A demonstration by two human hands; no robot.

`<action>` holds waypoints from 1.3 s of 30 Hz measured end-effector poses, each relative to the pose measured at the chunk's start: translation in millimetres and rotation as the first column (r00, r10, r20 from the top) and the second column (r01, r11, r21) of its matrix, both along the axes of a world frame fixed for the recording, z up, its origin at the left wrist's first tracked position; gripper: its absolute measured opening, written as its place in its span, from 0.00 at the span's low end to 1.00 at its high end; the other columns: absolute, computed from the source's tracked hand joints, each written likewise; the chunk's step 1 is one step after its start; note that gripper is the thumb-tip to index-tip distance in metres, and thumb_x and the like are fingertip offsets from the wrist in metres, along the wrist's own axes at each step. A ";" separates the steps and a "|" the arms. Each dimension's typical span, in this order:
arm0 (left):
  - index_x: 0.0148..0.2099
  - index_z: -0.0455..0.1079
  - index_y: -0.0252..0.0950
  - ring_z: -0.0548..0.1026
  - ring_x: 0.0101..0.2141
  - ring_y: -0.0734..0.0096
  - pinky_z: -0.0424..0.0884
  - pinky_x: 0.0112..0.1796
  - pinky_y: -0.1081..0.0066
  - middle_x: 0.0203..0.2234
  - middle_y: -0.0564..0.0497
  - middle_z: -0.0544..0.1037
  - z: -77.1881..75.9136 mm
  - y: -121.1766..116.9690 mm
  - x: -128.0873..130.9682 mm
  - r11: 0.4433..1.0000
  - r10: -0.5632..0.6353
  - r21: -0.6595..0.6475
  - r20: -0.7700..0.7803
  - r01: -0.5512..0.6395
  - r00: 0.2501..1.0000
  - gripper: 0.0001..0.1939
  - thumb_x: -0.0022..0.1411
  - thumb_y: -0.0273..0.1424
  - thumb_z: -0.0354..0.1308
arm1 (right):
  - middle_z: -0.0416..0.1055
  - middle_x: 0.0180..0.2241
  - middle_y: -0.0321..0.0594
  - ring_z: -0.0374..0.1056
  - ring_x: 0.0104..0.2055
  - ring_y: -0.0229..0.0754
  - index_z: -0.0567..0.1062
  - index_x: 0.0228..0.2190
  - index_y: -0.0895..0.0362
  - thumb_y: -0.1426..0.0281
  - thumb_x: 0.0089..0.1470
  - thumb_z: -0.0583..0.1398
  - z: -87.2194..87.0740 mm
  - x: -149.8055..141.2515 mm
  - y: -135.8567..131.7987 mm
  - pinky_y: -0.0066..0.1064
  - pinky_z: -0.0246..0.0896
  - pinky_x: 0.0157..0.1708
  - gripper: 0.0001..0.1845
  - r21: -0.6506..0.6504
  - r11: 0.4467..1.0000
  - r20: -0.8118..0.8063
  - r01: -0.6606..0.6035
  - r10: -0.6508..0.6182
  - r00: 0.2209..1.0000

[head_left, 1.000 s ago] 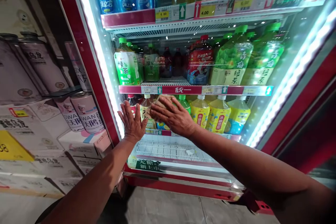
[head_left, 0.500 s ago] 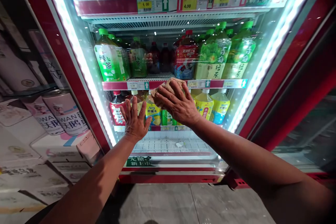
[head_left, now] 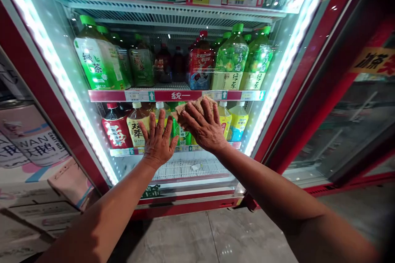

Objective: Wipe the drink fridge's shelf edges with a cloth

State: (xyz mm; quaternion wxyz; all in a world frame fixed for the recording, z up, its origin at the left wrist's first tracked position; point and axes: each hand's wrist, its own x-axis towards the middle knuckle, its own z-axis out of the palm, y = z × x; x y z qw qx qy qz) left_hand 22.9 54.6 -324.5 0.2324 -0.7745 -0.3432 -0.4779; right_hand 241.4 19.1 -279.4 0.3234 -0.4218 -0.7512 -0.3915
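Observation:
My right hand presses a tan cloth against the glass of a lit drinks refrigerator, just below the middle shelf edge. Its fingers lie over the cloth and hide much of it. To the left, my left hand has its fingers spread, palm toward the glass, and holds nothing. Behind the hands is a row of bottles, among them a red-labelled bottle, a cream-labelled bottle and a green-labelled bottle. Both hands partly cover that row.
Green tea bottles and a red-capped bottle stand on the shelf above. A small white piece lies on the bottom rack. Stacked boxes and pink-white cans are at left. Another red-framed cooler is at right.
The view has shifted, so the refrigerator appears further left. Against the glass, my left hand has moved right; my right hand and the cloth are lower, uncovering lettering on the shelf edge.

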 end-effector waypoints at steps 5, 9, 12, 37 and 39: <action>0.76 0.33 0.43 0.32 0.73 0.46 0.21 0.65 0.35 0.74 0.45 0.40 -13.4 -0.2 6.8 1.000 -0.019 -0.017 -0.011 0.019 1.000 0.46 0.67 0.41 0.57 | 0.49 0.72 0.27 0.23 0.76 0.52 0.42 0.72 0.41 0.64 0.66 0.56 -22.2 23.7 -6.8 0.62 0.23 0.74 0.41 0.013 1.000 0.073 0.016 -0.017 0.997; 0.76 0.35 0.43 0.33 0.73 0.46 0.20 0.65 0.35 0.74 0.45 0.41 -12.1 2.2 11.7 0.999 -0.022 -0.029 0.014 0.022 1.000 0.46 0.67 0.42 0.57 | 0.51 0.72 0.29 0.20 0.76 0.53 0.43 0.72 0.41 0.60 0.66 0.56 4.2 30.0 -3.2 0.64 0.22 0.73 0.40 0.088 0.995 0.014 0.050 -0.051 0.999; 0.76 0.35 0.43 0.31 0.73 0.48 0.22 0.66 0.37 0.74 0.45 0.40 -12.4 2.0 15.1 1.000 -0.004 -0.011 0.015 0.004 1.000 0.45 0.67 0.42 0.57 | 0.50 0.72 0.31 0.18 0.76 0.54 0.42 0.72 0.42 0.58 0.66 0.57 4.0 30.2 -3.1 0.66 0.25 0.73 0.42 0.124 0.990 -0.062 0.072 -0.064 0.996; 0.76 0.33 0.46 0.32 0.73 0.48 0.22 0.66 0.35 0.74 0.46 0.35 5.2 2.0 35.5 0.993 -0.106 0.053 -0.002 0.106 0.994 0.47 0.67 0.41 0.57 | 0.38 0.75 0.37 0.15 0.75 0.57 0.44 0.72 0.47 0.61 0.66 0.52 15.3 112.3 -7.0 0.69 0.25 0.71 0.39 0.146 0.961 -0.201 0.236 -0.205 0.958; 0.76 0.34 0.46 0.34 0.73 0.49 0.22 0.66 0.37 0.74 0.46 0.37 6.8 2.8 37.0 0.993 -0.112 0.036 0.001 0.112 0.994 0.46 0.67 0.41 0.57 | 0.37 0.75 0.40 0.15 0.75 0.58 0.40 0.73 0.48 0.61 0.67 0.51 -0.4 117.3 -8.8 0.71 0.29 0.70 0.40 0.182 0.953 -0.202 0.243 -0.206 0.957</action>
